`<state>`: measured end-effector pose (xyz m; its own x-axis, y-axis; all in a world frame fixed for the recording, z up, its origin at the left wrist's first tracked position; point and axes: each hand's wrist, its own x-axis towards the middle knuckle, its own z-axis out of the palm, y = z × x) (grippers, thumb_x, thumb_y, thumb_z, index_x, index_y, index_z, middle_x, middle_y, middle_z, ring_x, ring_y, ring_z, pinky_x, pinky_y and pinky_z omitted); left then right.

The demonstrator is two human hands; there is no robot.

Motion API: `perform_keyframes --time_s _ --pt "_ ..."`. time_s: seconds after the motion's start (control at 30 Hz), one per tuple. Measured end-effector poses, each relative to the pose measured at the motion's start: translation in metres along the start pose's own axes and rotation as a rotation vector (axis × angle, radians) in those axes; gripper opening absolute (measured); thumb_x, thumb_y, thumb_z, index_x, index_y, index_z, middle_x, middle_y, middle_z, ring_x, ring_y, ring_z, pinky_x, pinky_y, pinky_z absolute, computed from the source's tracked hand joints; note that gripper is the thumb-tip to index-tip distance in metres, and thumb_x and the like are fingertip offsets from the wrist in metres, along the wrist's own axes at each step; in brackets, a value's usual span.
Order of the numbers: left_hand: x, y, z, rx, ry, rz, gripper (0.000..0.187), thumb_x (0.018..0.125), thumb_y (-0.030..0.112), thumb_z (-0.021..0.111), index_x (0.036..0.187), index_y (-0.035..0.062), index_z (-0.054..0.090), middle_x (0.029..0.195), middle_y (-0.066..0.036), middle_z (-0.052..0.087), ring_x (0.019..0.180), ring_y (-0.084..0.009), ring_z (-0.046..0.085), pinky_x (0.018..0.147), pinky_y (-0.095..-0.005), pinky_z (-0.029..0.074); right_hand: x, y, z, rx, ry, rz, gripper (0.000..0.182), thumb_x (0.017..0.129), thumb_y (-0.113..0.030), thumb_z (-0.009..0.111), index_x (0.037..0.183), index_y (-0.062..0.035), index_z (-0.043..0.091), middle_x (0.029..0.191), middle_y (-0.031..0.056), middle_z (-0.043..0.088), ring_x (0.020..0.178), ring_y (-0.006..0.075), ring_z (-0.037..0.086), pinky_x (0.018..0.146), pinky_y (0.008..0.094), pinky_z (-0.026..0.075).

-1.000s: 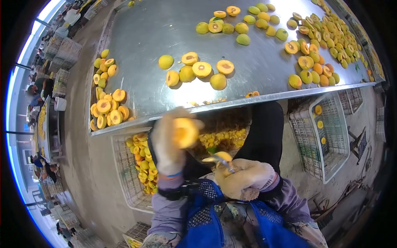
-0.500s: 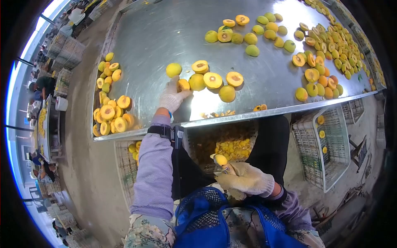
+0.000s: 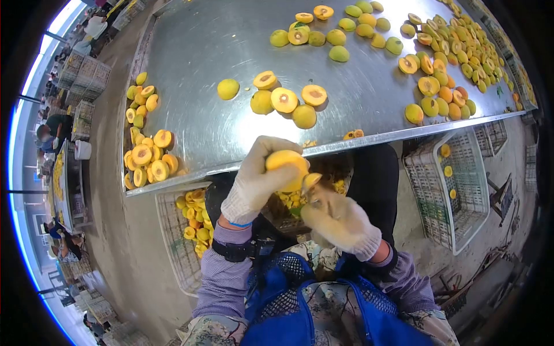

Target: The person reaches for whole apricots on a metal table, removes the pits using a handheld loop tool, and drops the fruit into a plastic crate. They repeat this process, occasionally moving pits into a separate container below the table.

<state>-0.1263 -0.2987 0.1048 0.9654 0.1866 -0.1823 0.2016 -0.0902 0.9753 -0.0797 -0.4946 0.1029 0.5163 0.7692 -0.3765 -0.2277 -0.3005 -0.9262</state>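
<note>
My gloved left hand [image 3: 252, 183] is wrapped round a yellow peach half [image 3: 286, 164], just over the table's near edge. My gloved right hand [image 3: 345, 226] is closed on a small metal pitting tool [image 3: 312, 183], with yellow at its tip. The tip meets or nearly meets the right side of the peach half; blur hides the exact contact, and the fingers cover the handle. Beyond my hands, on the metal table [image 3: 196, 86], lie several cut and whole-looking peaches, among them a cut peach [image 3: 284, 100] and a yellow-green peach [image 3: 228, 89].
Peach halves [image 3: 141, 154] are heaped at the table's left edge, and a large pile [image 3: 461, 52] covers the far right. Below the table stand a crate of yellow pieces [image 3: 199, 222] at left and a white crate [image 3: 456, 190] at right. Other people work far left.
My left hand has picked up the peach half from the table and drawn it back towards my body. My right hand has brought the pitting tool up to it.
</note>
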Motion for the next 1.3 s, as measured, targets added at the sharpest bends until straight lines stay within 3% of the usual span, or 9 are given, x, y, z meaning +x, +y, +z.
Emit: perform_keyframes --time_s 0.07,0.2,0.33,0.37,0.43,0.67,1.1,1.23,1.3 --pt "-0.009 -0.002 0.006 -0.748 0.077 -0.056 0.044 0.085 0.012 0.061 0.125 0.0023 0.046 0.117 -0.016 0.058 0.101 -0.0231 0.062 0.085 -0.0345 0.053 -0.007 -0.009 0.000 0.023 0.081 -0.063 0.027 0.091 -0.033 0.058 0.097 -0.0075 0.060 0.074 0.0098 0.062 0.070 0.0223 0.063 0.067 0.0355 0.049" --pt "-0.017 0.000 0.030 -0.877 0.203 0.043 0.035 0.086 0.010 0.057 0.119 0.0039 0.048 0.124 -0.016 0.056 0.102 -0.0261 0.063 0.085 -0.0379 0.053 -0.017 -0.009 -0.001 -0.019 0.015 -0.022 0.023 0.090 -0.029 0.059 0.098 -0.0078 0.060 0.073 0.0111 0.062 0.069 0.0269 0.064 0.065 0.0369 0.050" --pt "-0.025 0.012 0.048 -0.779 0.439 0.087 0.028 0.089 0.014 0.057 0.114 0.0047 0.050 0.121 -0.018 0.054 0.100 -0.0247 0.062 0.083 -0.0348 0.055 -0.026 -0.016 0.004 -0.503 0.096 -0.205 0.023 0.090 -0.027 0.063 0.103 -0.0087 0.060 0.068 0.0028 0.061 0.058 0.0161 0.059 0.059 0.0300 0.047" --pt "-0.029 0.010 0.046 -0.310 0.400 0.210 0.027 0.089 0.012 0.057 0.114 0.0047 0.050 0.123 -0.018 0.054 0.102 -0.0234 0.061 0.085 -0.0345 0.054 -0.025 -0.016 0.004 -0.502 0.096 -0.206 0.023 0.090 -0.027 0.063 0.103 -0.0087 0.060 0.068 0.0028 0.061 0.058 0.0161 0.059 0.059 0.0300 0.047" --pt "-0.035 0.012 0.045 0.240 0.390 0.256 0.028 0.089 0.009 0.059 0.115 0.0037 0.051 0.126 -0.017 0.053 0.107 -0.0219 0.060 0.088 -0.0341 0.053 -0.025 -0.014 0.002 -0.523 0.038 -0.072 0.023 0.090 -0.032 0.060 0.092 -0.0092 0.057 0.072 0.0135 0.061 0.071 0.0338 0.065 0.060 0.0406 0.049" --pt "-0.038 0.009 0.051 -0.803 0.346 0.113 0.037 0.099 0.030 0.050 0.122 0.0006 0.050 0.135 -0.020 0.049 0.116 -0.0293 0.058 0.087 -0.0349 0.054 -0.031 -0.016 0.005 -0.076 -0.047 -0.103 0.020 0.092 -0.031 0.057 0.092 -0.0111 0.055 0.066 0.0057 0.058 0.062 0.0250 0.060 0.058 0.0338 0.047" --pt "-0.052 0.025 0.067 -0.055 0.328 0.292 0.026 0.096 0.014 0.049 0.116 -0.0025 0.056 0.118 -0.015 0.059 0.097 -0.0225 0.062 0.088 -0.0321 0.049 -0.039 -0.029 0.000 0.188 -0.183 0.026 0.022 0.095 -0.027 0.055 0.085 -0.0069 0.056 0.067 0.0041 0.059 0.057 0.0121 0.054 0.053 0.0276 0.043" --pt "-0.052 0.036 0.058 -0.109 0.189 0.065 0.039 0.091 0.014 0.055 0.127 -0.0001 0.051 0.124 -0.015 0.057 0.105 -0.0228 0.060 0.093 -0.0333 0.047 -0.043 -0.028 -0.008 0.452 -0.302 0.229 0.023 0.095 -0.024 0.054 0.082 -0.0048 0.055 0.059 0.0024 0.056 0.044 0.0087 0.048 0.041 0.0235 0.037" --pt "-0.050 0.032 0.063 -0.408 0.147 0.307 0.046 0.096 0.027 0.049 0.134 0.0010 0.044 0.129 -0.019 0.054 0.111 -0.0285 0.060 0.096 -0.0376 0.048 -0.043 -0.020 -0.007 0.464 -0.253 0.158 0.024 0.094 -0.024 0.054 0.082 -0.0045 0.056 0.059 0.0023 0.056 0.043 0.0087 0.049 0.040 0.0237 0.036"
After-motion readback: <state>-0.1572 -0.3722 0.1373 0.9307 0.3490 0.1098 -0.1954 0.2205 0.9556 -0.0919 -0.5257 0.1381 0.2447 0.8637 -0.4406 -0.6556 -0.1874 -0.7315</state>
